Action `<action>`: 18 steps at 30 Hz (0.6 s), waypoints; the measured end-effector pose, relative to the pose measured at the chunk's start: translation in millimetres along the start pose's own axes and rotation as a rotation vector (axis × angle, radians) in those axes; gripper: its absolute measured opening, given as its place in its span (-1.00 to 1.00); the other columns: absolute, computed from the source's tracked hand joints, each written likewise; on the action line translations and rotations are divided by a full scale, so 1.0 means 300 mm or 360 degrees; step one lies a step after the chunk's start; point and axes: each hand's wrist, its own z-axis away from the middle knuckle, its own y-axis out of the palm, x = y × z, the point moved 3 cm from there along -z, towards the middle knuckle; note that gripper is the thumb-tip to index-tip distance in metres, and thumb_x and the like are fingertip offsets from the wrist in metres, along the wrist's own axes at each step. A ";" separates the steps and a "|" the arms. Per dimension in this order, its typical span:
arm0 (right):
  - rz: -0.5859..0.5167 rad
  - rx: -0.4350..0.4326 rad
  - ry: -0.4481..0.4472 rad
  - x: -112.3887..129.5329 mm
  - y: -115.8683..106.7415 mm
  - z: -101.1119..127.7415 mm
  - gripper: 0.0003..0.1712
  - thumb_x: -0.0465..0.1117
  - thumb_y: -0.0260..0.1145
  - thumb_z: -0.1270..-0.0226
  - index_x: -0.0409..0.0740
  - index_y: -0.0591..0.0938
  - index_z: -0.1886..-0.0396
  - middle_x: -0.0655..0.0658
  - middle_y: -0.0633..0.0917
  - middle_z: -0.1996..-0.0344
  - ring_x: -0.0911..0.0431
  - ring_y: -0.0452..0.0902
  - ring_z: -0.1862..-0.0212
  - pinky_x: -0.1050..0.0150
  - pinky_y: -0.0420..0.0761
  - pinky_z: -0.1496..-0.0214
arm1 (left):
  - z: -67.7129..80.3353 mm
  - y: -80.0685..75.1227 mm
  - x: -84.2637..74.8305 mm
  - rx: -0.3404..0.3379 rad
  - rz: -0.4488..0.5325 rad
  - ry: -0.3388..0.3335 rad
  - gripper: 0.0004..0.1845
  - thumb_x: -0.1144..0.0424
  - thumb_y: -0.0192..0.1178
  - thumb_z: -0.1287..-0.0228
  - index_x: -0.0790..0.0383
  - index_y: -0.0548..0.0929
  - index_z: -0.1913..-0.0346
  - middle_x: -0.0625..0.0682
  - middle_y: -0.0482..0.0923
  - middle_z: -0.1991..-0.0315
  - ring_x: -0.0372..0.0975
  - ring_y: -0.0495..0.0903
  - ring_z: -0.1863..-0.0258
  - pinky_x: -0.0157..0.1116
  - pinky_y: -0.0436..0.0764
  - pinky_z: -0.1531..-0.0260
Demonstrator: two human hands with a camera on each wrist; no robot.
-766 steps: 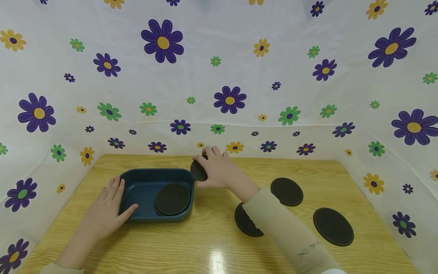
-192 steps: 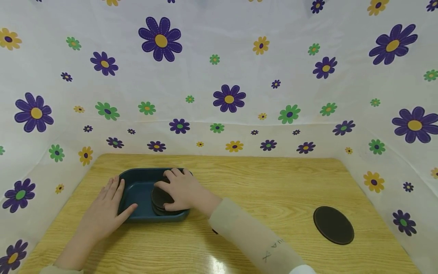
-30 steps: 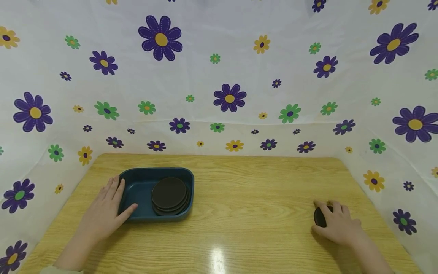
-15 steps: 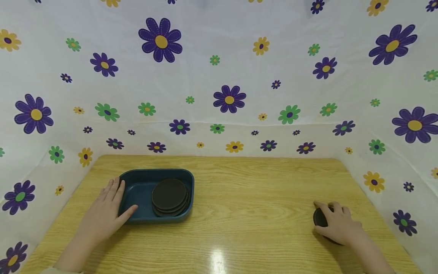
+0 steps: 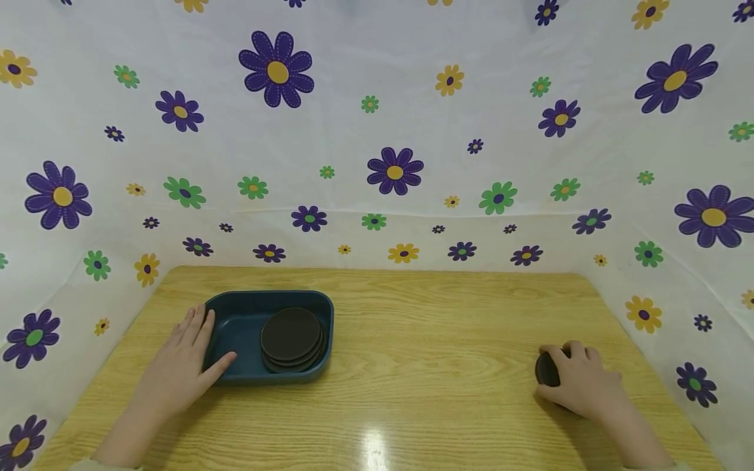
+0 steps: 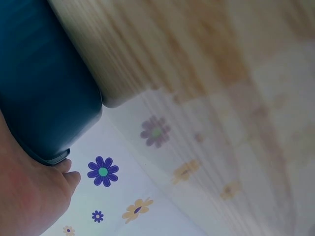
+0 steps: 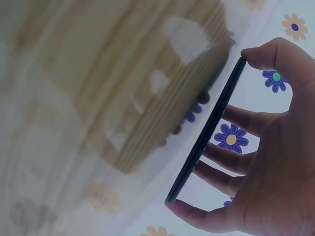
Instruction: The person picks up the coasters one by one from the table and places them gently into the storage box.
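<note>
At the table's right side my right hand [image 5: 583, 386] grips a black round coaster [image 5: 548, 370] by its edge. In the right wrist view the coaster [image 7: 206, 130] shows edge-on, thumb at one end and little finger at the other, the remaining fingers behind it. My left hand [image 5: 173, 366] rests on the left wall of a dark blue tray [image 5: 326, 297], fingers straight along the rim and thumb over the near side. Inside the tray's right half lies a stack of black coasters [image 5: 291, 333], slightly offset from one another. The left wrist view shows the tray's outer side [image 6: 44, 73].
The wooden table [image 5: 436, 340] carries the tray on its left part. A white cloth with printed flowers [image 5: 377, 131] stands behind it and along both sides. Light glares off the table's near middle.
My right hand has shifted slightly left with the coaster in its grip. Over the longer span, loose coasters from the table have been stacked in the tray. The left hand has stayed put.
</note>
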 end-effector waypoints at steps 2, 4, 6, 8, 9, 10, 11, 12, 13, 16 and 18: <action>0.0003 -0.0045 -0.0012 0.010 -0.010 -0.002 0.02 0.37 0.50 -0.20 -0.14 0.48 -0.48 -0.62 0.42 -0.25 -0.62 0.35 -0.23 -0.60 0.57 0.23 | 0.000 0.001 0.000 -0.0002 0.0001 0.0000 0.06 -0.28 0.12 -0.54 0.51 0.01 -0.67 0.50 -0.07 -0.68 0.33 -0.07 -0.69 0.18 -0.16 -0.73; 0.0016 -0.0113 -0.0039 0.021 -0.018 -0.005 0.00 0.33 0.51 -0.20 -0.14 0.48 -0.48 -0.61 0.43 -0.26 -0.62 0.36 -0.24 -0.59 0.57 0.22 | 0.000 0.001 0.000 -0.0003 0.0001 0.0000 0.06 -0.27 0.12 -0.54 0.51 0.02 -0.67 0.50 -0.07 -0.68 0.33 -0.07 -0.69 0.17 -0.17 -0.73; 0.0026 -0.0181 -0.0055 0.034 -0.028 -0.009 -0.02 0.28 0.51 -0.21 -0.14 0.48 -0.49 -0.60 0.44 -0.28 -0.60 0.36 -0.26 -0.59 0.57 0.21 | 0.000 0.001 0.000 -0.0002 0.0003 -0.0001 0.06 -0.27 0.13 -0.54 0.51 0.01 -0.67 0.50 -0.07 -0.68 0.32 -0.08 -0.70 0.17 -0.16 -0.73; 0.0031 -0.0232 -0.0072 0.046 -0.036 -0.013 -0.04 0.26 0.50 -0.21 -0.13 0.48 -0.49 -0.58 0.44 -0.29 -0.59 0.37 -0.27 -0.60 0.56 0.19 | 0.000 0.001 0.000 0.0002 0.0005 -0.0001 0.06 -0.27 0.13 -0.55 0.51 0.01 -0.67 0.50 -0.07 -0.68 0.31 -0.10 -0.70 0.17 -0.17 -0.73; 0.0030 -0.0249 -0.0077 0.052 -0.041 -0.016 -0.05 0.24 0.50 -0.21 -0.12 0.48 -0.49 -0.57 0.44 -0.30 -0.58 0.37 -0.27 -0.60 0.56 0.18 | 0.000 0.001 0.000 0.0002 0.0005 -0.0001 0.06 -0.27 0.13 -0.54 0.51 0.01 -0.67 0.50 -0.07 -0.68 0.31 -0.10 -0.70 0.18 -0.16 -0.73; 0.0030 -0.0261 -0.0081 0.059 -0.045 -0.019 -0.05 0.24 0.49 -0.20 -0.12 0.48 -0.49 -0.57 0.44 -0.31 -0.57 0.37 -0.27 -0.61 0.55 0.18 | -0.001 0.001 0.000 0.0003 0.0004 -0.0001 0.06 -0.27 0.13 -0.54 0.51 0.01 -0.67 0.50 -0.07 -0.68 0.31 -0.10 -0.70 0.19 -0.15 -0.72; 0.0029 -0.0271 -0.0086 0.066 -0.050 -0.023 -0.05 0.23 0.48 -0.20 -0.11 0.48 -0.49 -0.56 0.44 -0.31 -0.57 0.37 -0.28 -0.61 0.55 0.18 | -0.001 0.001 0.000 0.0005 0.0005 -0.0001 0.06 -0.27 0.13 -0.54 0.51 0.01 -0.67 0.50 -0.08 -0.68 0.31 -0.11 -0.71 0.19 -0.15 -0.72; 0.0032 -0.0278 -0.0094 0.073 -0.056 -0.027 -0.06 0.23 0.48 -0.20 -0.10 0.48 -0.50 -0.56 0.44 -0.31 -0.57 0.37 -0.28 -0.62 0.54 0.18 | -0.001 0.002 0.000 0.0007 0.0005 -0.0002 0.06 -0.27 0.13 -0.54 0.51 0.01 -0.67 0.50 -0.08 -0.68 0.31 -0.11 -0.71 0.19 -0.15 -0.72; 0.0036 -0.0285 -0.0103 0.080 -0.060 -0.032 -0.06 0.23 0.47 -0.20 -0.10 0.48 -0.50 -0.56 0.44 -0.32 -0.57 0.37 -0.28 -0.61 0.54 0.19 | -0.001 0.002 0.000 0.0009 0.0003 -0.0002 0.06 -0.27 0.13 -0.54 0.51 0.01 -0.67 0.50 -0.08 -0.68 0.31 -0.11 -0.71 0.19 -0.15 -0.72; 0.0057 -0.0315 -0.0134 0.104 -0.072 -0.046 -0.07 0.22 0.45 -0.22 -0.08 0.48 -0.51 -0.55 0.44 -0.32 -0.56 0.37 -0.29 -0.56 0.55 0.20 | -0.001 0.001 0.000 0.0006 -0.0003 -0.0002 0.07 -0.27 0.13 -0.54 0.51 0.01 -0.67 0.50 -0.07 -0.68 0.31 -0.11 -0.71 0.21 -0.12 -0.72; 0.0071 -0.0340 -0.0158 0.119 -0.080 -0.055 -0.09 0.22 0.44 -0.24 -0.07 0.48 -0.51 -0.54 0.45 -0.32 -0.55 0.38 -0.30 -0.54 0.56 0.20 | -0.001 0.000 -0.001 0.0000 -0.0007 0.0001 0.06 -0.27 0.14 -0.54 0.51 0.01 -0.67 0.50 -0.05 -0.67 0.31 -0.11 -0.71 0.22 -0.11 -0.71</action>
